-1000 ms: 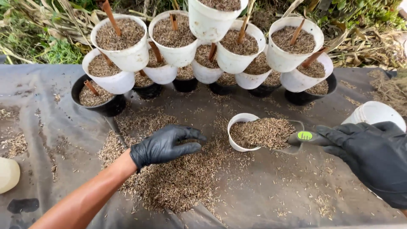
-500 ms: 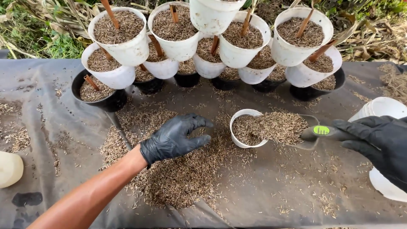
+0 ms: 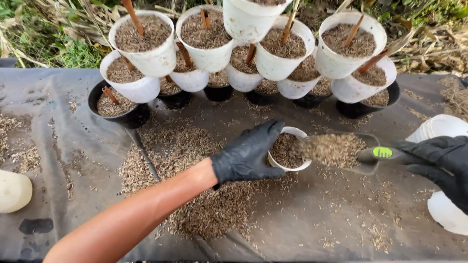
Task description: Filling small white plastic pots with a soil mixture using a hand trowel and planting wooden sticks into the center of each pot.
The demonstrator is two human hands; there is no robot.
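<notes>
Husk-like brown substrate fills nearly every container in view. Small white cup (image 3: pixel 290 152) sits on the dark plastic sheet (image 3: pixel 312 224) at centre, partly filled with the same material. Left hand (image 3: pixel 248 153), black-gloved, wraps the cup's left side, fingers curled round its wall and far rim. Right hand (image 3: pixel 441 163), also black-gloved, is closed round the green-and-black handle of a trowel (image 3: pixel 358 155); the blade, heaped with substrate, lies at the cup's right rim, its load blurred there. Loose substrate pile (image 3: pixel 195 195) spreads over the sheet left of and nearer than the cup.

Far side: stacked white pots (image 3: pixel 146 53), each filled near the brim, several with a reddish-brown stick upright or tilted in the fill. Black pots (image 3: pixel 119 109) form the lowest row, likewise filled. Right edge: white tub (image 3: pixel 443 129), partly hidden behind the right hand, contents not visible. Left edge: pale rounded object (image 3: pixel 13 191), cut off by the frame.
</notes>
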